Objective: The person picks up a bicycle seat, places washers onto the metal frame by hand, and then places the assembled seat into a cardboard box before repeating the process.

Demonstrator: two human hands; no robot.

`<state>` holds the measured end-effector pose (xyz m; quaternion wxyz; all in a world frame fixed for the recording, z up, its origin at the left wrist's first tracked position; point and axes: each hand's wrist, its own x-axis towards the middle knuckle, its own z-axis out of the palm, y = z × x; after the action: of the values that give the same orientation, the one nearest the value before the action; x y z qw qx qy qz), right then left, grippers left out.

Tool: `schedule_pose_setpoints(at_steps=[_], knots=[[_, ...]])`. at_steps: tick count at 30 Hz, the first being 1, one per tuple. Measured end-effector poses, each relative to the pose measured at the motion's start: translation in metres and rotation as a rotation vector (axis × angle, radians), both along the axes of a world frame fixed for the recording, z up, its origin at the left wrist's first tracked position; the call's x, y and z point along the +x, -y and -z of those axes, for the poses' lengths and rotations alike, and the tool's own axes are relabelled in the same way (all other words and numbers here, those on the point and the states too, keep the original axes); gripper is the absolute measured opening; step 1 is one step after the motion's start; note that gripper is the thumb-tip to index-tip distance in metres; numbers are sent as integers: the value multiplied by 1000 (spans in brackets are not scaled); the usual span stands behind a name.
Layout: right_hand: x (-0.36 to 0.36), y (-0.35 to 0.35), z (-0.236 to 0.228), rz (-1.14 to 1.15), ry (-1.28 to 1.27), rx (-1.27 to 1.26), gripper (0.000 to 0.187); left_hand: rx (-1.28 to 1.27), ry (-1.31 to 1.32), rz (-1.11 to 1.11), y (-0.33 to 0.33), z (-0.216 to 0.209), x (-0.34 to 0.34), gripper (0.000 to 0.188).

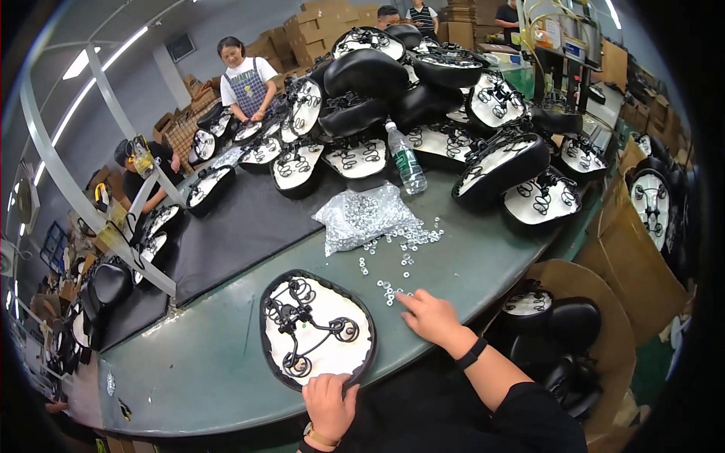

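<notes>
An upturned bicycle saddle (328, 321) lies on the green table in front of me, its white underside and black springs and frame facing up. My left hand (330, 404) is closed on its near edge, fingers over the rim. To the right of the saddle, my right hand (430, 317) reaches low over the tabletop with its index finger stretched toward a small group of metal nuts (389, 293). Its fingers look apart, with nothing visible in them. More loose nuts (411, 238) are scattered beyond, beside a clear plastic bag (366, 215) full of them.
A high pile of black saddles (366, 75) covers the table's far side, with a plastic bottle (406, 160) before it. Cardboard boxes holding saddles (574, 325) stand at my right. A metal frame (98, 219) rises on the left. Co-workers (248, 83) work across the table.
</notes>
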<state>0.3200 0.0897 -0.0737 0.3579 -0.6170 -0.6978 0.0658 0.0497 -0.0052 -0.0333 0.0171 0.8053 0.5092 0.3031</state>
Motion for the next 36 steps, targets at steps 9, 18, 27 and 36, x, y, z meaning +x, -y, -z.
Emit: schedule_pose_setpoints(at_steps=[9, 18, 27, 36], knots=[[-14, 2, 9, -178, 54, 135, 16, 51, 0, -4, -1, 3, -5, 30], [-12, -6, -5, -115, -71, -249, 12, -103, 66, 105, -16, -13, -40, 34], [-10, 5, -2, -134, -83, -100, 9, -53, -83, -90, -18, -18, -3, 79], [-49, 12, -38, -259, -302, 169, 15, -25, -132, -52, -30, -20, 11, 81]])
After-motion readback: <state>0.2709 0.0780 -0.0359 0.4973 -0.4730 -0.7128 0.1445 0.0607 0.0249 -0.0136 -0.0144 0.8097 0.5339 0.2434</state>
